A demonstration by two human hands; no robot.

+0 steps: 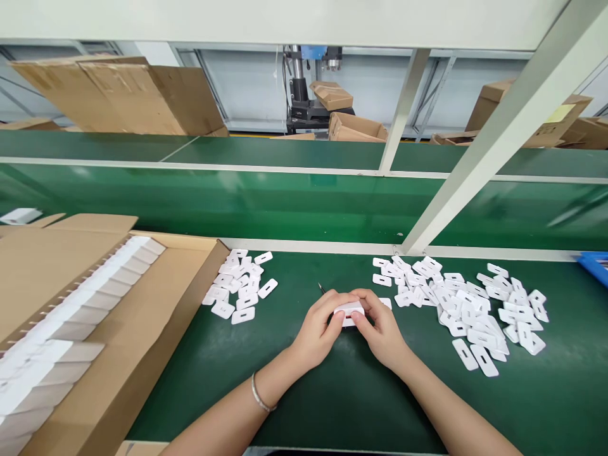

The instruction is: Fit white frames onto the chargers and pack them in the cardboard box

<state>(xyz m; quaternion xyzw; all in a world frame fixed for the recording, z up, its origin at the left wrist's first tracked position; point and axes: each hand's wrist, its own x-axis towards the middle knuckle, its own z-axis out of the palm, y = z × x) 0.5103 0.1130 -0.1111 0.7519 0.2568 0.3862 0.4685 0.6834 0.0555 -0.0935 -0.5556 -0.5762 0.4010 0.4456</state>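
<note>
Between my two hands, over the middle of the green table, is a small white plastic casing [349, 309] with a dark reddish slot facing me. My left hand [322, 324] grips its left end, thumb at the front. Its right end is held by my right hand [380, 326], thumb also on the front face. Just behind my left fingers pokes the dark tip of a thin tool [322, 288]; the remainder is hidden. One white slotted plate [386, 303] lies partly covered beside my right fingers.
A large heap of white slotted plates [468, 310] spreads to the right, a smaller pile [242, 282] to the left. An open cardboard box [156, 354] with white dividers stands at left. A slanting metal post [484, 145] rises behind; a blue bin [596, 266] sits far right.
</note>
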